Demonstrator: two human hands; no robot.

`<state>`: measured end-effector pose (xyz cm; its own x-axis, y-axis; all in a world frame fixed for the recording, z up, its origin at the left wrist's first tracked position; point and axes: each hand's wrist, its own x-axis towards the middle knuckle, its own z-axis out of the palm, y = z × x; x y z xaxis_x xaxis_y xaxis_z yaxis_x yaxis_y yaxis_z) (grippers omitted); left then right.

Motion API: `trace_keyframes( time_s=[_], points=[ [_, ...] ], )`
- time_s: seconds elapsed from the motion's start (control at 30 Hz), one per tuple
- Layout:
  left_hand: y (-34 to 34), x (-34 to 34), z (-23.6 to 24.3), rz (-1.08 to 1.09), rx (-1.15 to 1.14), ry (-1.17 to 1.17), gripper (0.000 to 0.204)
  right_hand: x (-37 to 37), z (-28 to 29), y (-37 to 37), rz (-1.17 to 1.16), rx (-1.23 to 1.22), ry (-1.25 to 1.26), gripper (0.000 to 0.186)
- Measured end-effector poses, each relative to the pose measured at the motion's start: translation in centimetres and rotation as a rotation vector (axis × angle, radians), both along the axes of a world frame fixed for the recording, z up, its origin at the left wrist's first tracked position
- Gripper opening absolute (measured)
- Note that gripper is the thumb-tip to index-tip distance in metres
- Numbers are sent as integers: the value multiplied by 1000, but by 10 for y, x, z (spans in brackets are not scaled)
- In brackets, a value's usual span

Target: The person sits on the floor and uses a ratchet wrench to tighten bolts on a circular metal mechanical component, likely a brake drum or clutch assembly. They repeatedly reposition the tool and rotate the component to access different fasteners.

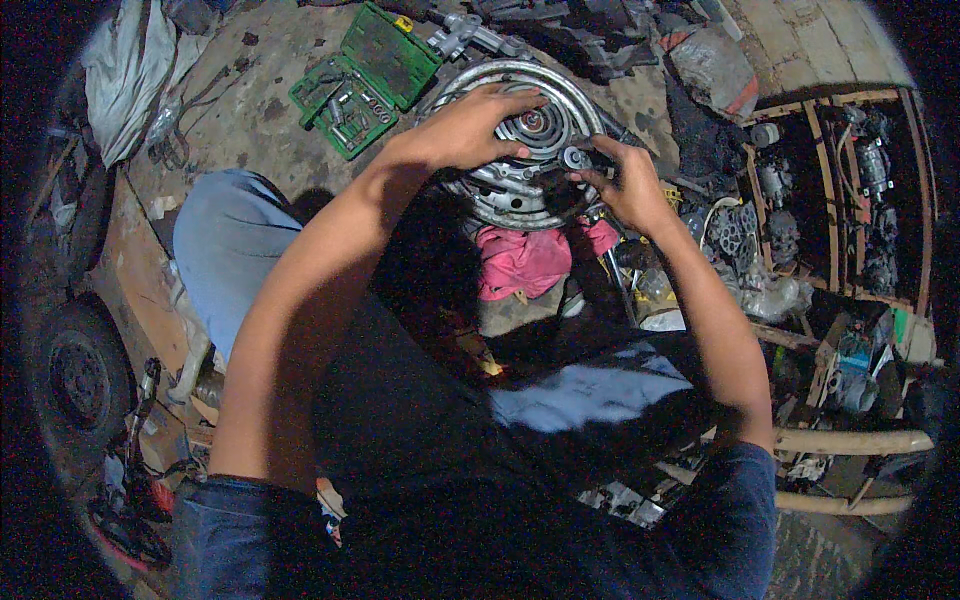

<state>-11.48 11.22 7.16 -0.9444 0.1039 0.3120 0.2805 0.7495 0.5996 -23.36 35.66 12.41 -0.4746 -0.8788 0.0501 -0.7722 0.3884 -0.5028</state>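
Observation:
A silver steel wheel rim (pixel 518 215) lies on the ground ahead of me, with a ringed round metal part (pixel 550 124) on top of it. My left hand (pixel 478 128) rests on the left side of that part, fingers stretched across it and thumb apart below. At its lower right, my right hand (pixel 630 183) pinches a small round silver metal piece (pixel 574 158) between thumb and fingers. I cannot make out that piece's exact kind. Just below the rim lies a pink cloth (pixel 524 262).
An open green socket set case (pixel 385 75) lies beyond my left forearm. At far left stands a tyre (pixel 82 372). Wooden shelving (pixel 818 180) with metal parts fills the right side. A grey sack (pixel 708 68) sits at the upper right; scattered parts lie near my right forearm.

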Motion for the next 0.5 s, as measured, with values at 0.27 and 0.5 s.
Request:
trace_keyframes(
  time_s=[0.27,0.5],
  points=[
    [-3,-1,0,-34,11,26,76,8,-4,-5,-190,125,-105,61],
    [-1,1,2,-6,-1,-18,75,8,-11,2,-113,8,-9,55]
  ],
)
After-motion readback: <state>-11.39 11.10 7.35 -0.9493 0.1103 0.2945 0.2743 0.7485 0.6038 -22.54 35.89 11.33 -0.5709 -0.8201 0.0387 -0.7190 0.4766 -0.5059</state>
